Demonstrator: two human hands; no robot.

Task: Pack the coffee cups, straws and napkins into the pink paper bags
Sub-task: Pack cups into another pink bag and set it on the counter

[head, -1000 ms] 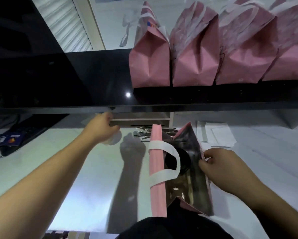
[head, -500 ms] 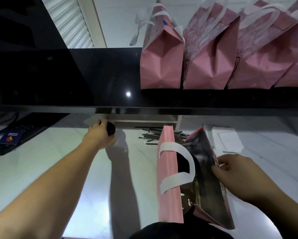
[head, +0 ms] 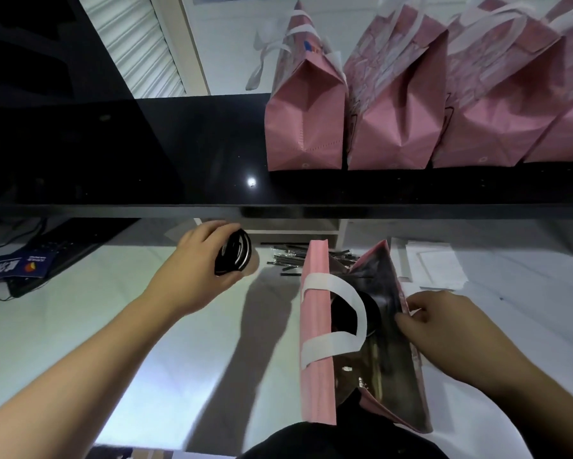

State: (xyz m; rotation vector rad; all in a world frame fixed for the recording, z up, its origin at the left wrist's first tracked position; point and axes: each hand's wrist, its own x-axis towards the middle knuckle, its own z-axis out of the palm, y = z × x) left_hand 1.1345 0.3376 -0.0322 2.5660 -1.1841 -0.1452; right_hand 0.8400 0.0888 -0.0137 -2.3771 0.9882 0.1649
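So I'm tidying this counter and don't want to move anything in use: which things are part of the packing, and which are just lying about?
Part of the packing:
- coffee cup, held in the left hand
- open pink bag, held by the right hand
- straws
- filled pink bags on the shelf

Lying about:
- keyboard
- blue card

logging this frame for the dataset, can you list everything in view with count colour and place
open bag: 1, pink with white handles, on white counter, a dark cup lid showing inside
cup: 1, black lid, in left hand
packed bags: at least 4, pink, in a row on black shelf
straws: a pile, dark wrappers, behind open bag
napkins: a few, white, right rear of counter
keyboard: 1, black, far left
left hand: grips cup
right hand: holds open bag's right edge
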